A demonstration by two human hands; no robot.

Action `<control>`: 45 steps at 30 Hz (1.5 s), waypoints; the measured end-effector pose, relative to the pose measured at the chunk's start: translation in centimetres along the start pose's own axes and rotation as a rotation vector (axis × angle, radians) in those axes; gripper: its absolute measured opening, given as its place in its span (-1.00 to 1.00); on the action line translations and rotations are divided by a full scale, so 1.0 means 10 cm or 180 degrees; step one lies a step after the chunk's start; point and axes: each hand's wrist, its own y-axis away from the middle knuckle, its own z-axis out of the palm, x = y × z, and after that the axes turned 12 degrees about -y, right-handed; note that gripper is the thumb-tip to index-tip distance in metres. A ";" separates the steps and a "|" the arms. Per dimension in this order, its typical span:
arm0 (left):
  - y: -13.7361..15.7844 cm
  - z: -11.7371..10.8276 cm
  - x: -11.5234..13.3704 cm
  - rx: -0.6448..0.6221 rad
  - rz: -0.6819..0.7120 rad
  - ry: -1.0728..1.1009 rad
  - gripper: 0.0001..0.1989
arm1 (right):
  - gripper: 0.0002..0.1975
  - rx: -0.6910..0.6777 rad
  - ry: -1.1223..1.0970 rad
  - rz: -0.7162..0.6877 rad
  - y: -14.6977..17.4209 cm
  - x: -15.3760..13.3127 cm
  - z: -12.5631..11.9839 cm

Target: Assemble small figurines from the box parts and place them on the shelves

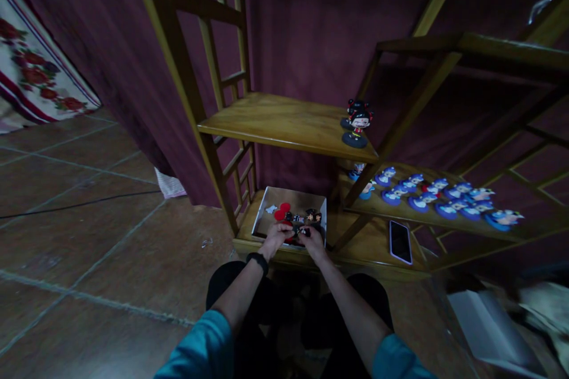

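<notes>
A shallow white box [262, 213] sits on the lowest shelf with small black-and-red figurine pieces [313, 215] and round red pieces [283, 211] in it. Both hands meet over its near side. My right hand [313, 241] has its fingers closed on a small dark figurine [304, 231]. My left hand [278, 237], below a black wristband, pinches at the same figurine from the left. A red piece shows just under the left fingers, partly hidden. The figurine's lower part is too small and dark to make out.
Two black-haired figurines [358, 121] stand on the wooden shelf [275, 118] above. Several blue-and-white figurines [422, 201] fill the right shelf. A phone [400, 242] lies on the lowest shelf. A shelf post [178, 71] rises at left; a pale box [489, 325] sits on the floor at right.
</notes>
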 end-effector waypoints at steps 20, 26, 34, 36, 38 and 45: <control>0.41 -0.15 0.47 -0.0037 0.0025 0.1021 -0.73 | -0.77 -0.0863 0.0927 -0.0936 0.04 -0.87 0.06; 0.63 -0.18 0.58 0.0121 0.0092 0.1456 -0.73 | -0.77 -0.0993 0.1063 -0.0996 0.14 -1.11 0.12; 0.76 -0.17 0.76 0.0447 0.0202 0.1783 -0.74 | -0.79 -0.0897 0.1083 -0.1041 0.18 -1.29 0.23; 0.77 -0.16 0.76 0.0484 0.0163 0.1856 -0.76 | -0.79 -0.0930 0.1116 -0.1067 0.19 -1.34 0.25; 0.78 -0.16 0.74 0.0493 0.0087 0.1950 -0.79 | -0.78 -0.0971 0.1122 -0.1110 0.20 -1.39 0.27; 0.77 -0.26 0.70 0.0758 -0.0474 0.2432 -0.82 | -0.68 -0.0646 -0.0201 -0.0307 0.24 -1.44 0.33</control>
